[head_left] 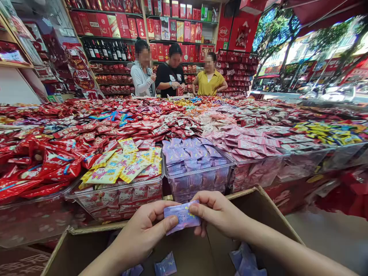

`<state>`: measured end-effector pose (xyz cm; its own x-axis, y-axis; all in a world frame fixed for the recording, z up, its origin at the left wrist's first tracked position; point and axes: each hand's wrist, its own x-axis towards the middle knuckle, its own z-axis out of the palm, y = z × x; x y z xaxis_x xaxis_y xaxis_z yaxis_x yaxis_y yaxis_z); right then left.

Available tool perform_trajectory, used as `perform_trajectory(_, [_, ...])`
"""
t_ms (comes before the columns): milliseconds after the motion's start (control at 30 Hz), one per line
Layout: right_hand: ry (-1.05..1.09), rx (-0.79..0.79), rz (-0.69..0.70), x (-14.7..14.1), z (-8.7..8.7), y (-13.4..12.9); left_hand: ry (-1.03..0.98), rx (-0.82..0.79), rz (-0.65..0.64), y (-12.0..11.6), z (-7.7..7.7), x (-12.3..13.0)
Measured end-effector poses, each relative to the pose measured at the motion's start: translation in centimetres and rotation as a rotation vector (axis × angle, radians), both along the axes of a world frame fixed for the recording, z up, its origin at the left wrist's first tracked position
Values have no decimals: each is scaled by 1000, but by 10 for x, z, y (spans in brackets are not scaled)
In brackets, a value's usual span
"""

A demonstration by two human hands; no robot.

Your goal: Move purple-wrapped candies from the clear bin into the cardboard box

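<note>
- Purple packet (181, 217), one, small and oblong: sitting between both hands above an open cardboard box, just in front of a clear tub of similar packets in this view.
- Its colouring: lilac-blue is shading into pinkish purple, and small yellow marks are showing near the upper right corner.
- Its print: pale lettering is running along the upper edge, with rows of dark characters filling the middle; the text is appearing too small to read.
- Its pose: the broad printed face is turning toward the wearer, the right end tilting slightly higher than the left.
- Left hand (145, 225): its grip is grasping the packet's left end, the thumb pressing on the front, the fingers curling behind.
- Right hand (220, 212): its grip is grasping the packet's right end, the thumb lying over the upper corner, the fingertips partly showing behind and below.
- Cardboard box (277, 218), brown, open-topped: standing below both hands.
- Loose purple packets (166, 265), several: lying inside the box, some partly hidden by the forearms.
- Clear tub (201, 171): holding lilac packets (191, 153) in overlapping rows.
- Yellow-and-white packets (117, 168): heaping up in the tub to its left.
- Pink packets (250, 142): piling to its right.
- Three people (169, 78): standing behind the heaped packets, before stocked shelves (115, 36).
</note>
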<state>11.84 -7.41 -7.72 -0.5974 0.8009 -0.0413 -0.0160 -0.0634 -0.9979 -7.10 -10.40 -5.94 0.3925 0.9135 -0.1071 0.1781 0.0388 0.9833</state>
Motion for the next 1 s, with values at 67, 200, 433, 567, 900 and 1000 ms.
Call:
perform_trajectory(67, [-17,12,-14,1,-1,-1,6,-7,9,0,-2,0])
perform_trajectory(200, [-144,250,-79,7,1,-4,-60,-36,60,1,-4,-1])
perform_trajectory(433, [-378,1353,-21,17,6,-10,-98,-44,35,3,-7,-8])
perform_trajectory(567, [-390,1568,-144,16,5,-9,-123,-34,67,4,-7,-8])
perform_trajectory(900, [-533,1619,-503,30,75,57,-27,124,211,3,-9,1])
perform_trajectory(1000, [-785,1645,-487,24,81,90,4,128,244,0,-9,2])
